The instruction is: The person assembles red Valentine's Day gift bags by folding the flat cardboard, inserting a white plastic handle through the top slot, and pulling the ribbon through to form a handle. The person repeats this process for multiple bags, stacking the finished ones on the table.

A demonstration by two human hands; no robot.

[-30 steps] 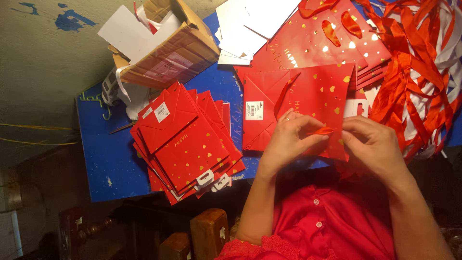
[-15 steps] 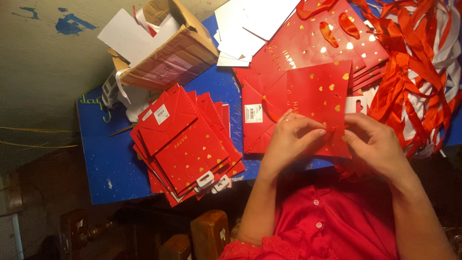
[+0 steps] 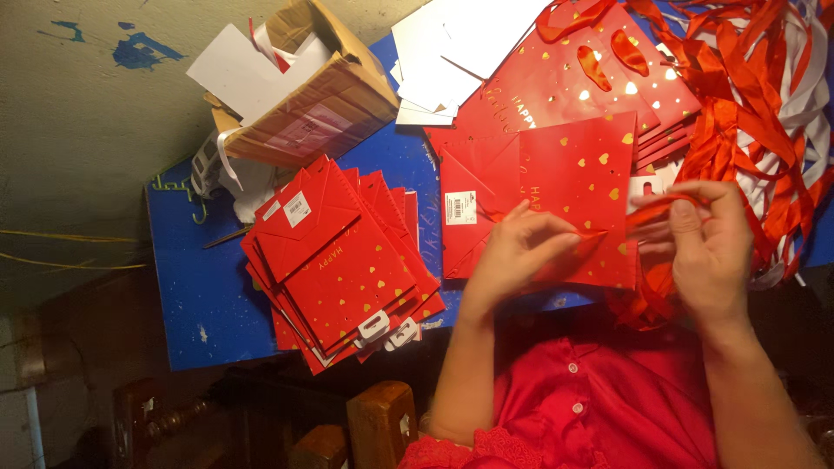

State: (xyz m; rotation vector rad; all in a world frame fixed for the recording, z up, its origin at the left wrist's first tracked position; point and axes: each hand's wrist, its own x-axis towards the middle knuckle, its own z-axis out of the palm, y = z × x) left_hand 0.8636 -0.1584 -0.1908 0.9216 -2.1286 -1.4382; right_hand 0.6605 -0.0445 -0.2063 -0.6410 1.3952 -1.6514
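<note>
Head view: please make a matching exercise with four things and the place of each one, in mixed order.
Things:
1. cardboard box
2. ribbons
3. bag stack
4. flat bag

Places:
A. far right of the table
B. under the left hand
C. upper left, at the table edge
D. left part of the table, fanned out

Pairs: 1-C, 2-A, 3-D, 4-B
</note>
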